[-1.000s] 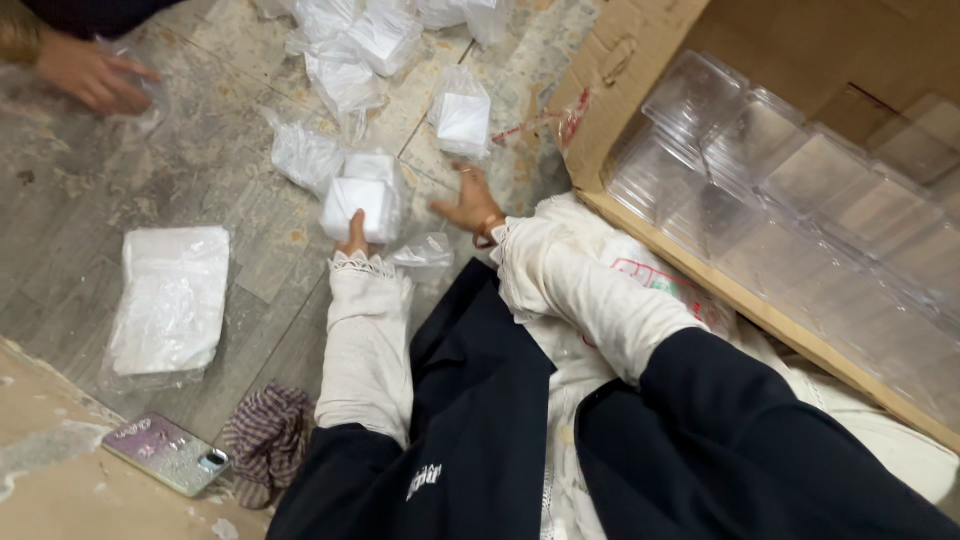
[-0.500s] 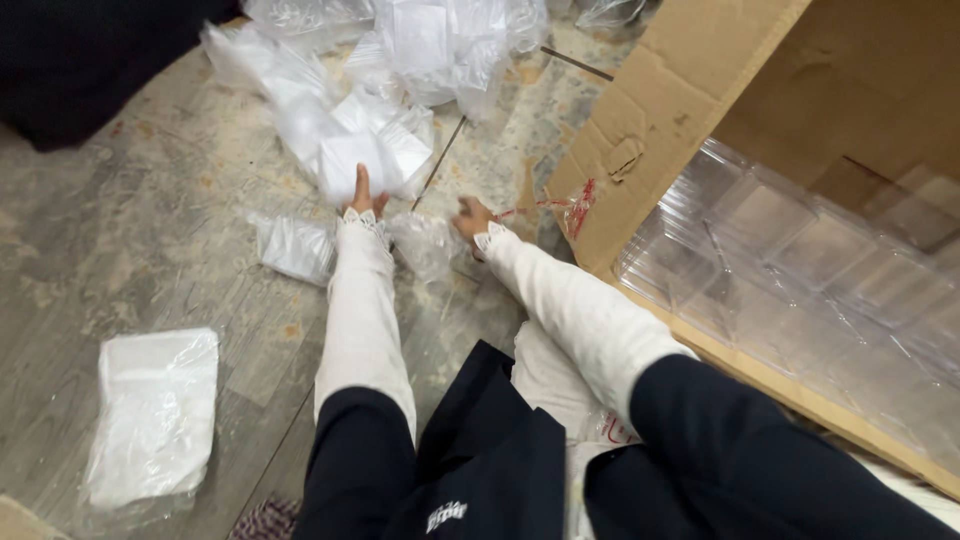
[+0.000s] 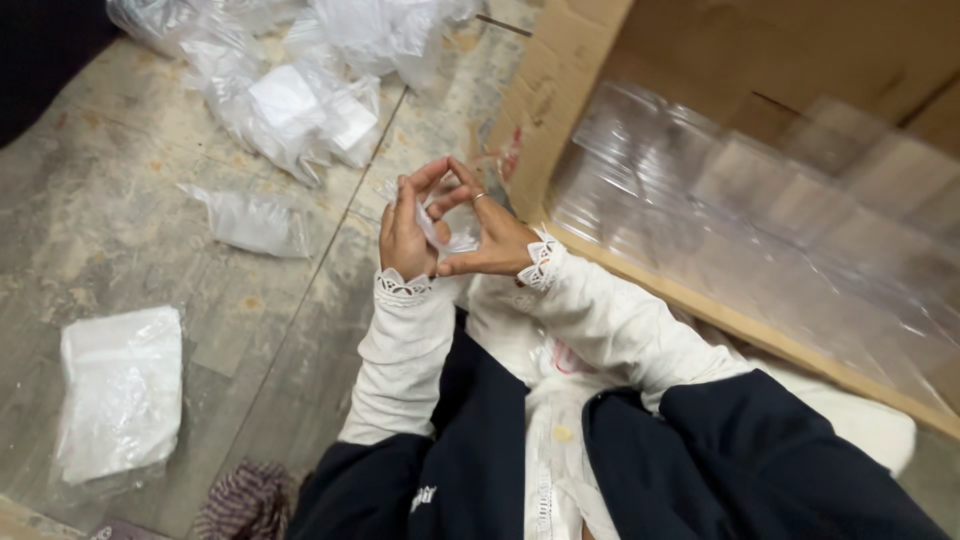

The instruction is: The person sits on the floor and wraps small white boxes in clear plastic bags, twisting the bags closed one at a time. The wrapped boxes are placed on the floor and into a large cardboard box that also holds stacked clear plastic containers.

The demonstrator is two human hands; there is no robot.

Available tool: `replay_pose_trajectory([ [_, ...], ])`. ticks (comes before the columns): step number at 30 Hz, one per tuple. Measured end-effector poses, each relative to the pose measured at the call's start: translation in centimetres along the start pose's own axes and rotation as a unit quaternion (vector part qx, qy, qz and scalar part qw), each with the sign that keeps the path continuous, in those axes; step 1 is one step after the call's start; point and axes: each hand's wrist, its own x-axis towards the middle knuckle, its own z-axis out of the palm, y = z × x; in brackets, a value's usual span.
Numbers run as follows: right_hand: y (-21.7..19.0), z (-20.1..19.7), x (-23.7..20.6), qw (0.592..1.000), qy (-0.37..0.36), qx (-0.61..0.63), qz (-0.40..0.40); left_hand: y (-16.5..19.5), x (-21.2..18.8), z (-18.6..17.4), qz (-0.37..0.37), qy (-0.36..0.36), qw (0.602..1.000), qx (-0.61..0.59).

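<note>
**Thin bag pinched at chest height: slip and tear risks**

Both hands are raised together over the lap. The left hand (image 3: 408,232) and right hand (image 3: 487,240) pinch a small clear plastic bag (image 3: 440,228) between their fingertips, fingers bent inward, thumbs nearly meeting. The bag is crumpled and partly hidden behind the fingers; whether it holds anything cannot be told.

Surroundings: a heap of similar clear bags with white contents (image 3: 300,110) lies on the floor ahead, a single loose bag (image 3: 250,222) nearer, and a flat white packet (image 3: 120,390) well off to the person's left. An open cardboard box (image 3: 560,90) beside the right hand holds stacked clear plastic containers (image 3: 760,200).

Risks, as judged:
- The film looks slick and thin; a fingertip-only grip could let it slide out and drop among the loose bags, where it would be hard to tell apart.
- Pulling the two sides apart too hard could tear the film.
- The right elbow sits close to the box edge; a wide movement could knock the containers.
</note>
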Motion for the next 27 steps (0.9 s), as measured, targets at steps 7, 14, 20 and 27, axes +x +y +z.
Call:
replay_pose_trajectory([
  [7,-7.0,-5.7,-7.8,0.888,0.04,0.151,0.432,1.2,-1.3,7.3,0.147,-0.067,0.987,-0.012],
  [14,-12.2,-10.6,-16.0,0.863,0.22,0.062,0.451,-5.5,-3.9,14.3,-0.093,-0.283,0.947,-0.122],
  [20,-16.3,-10.3,-18.4,0.849,0.217,0.135,0.462,-8.0,-6.5,21.2,-0.067,-0.142,0.987,0.033],
  [27,-18.1,-14.8,-17.2,0.775,0.372,0.278,0.428,-5.4,-10.1,23.5,0.039,-0.211,0.943,0.254],
])
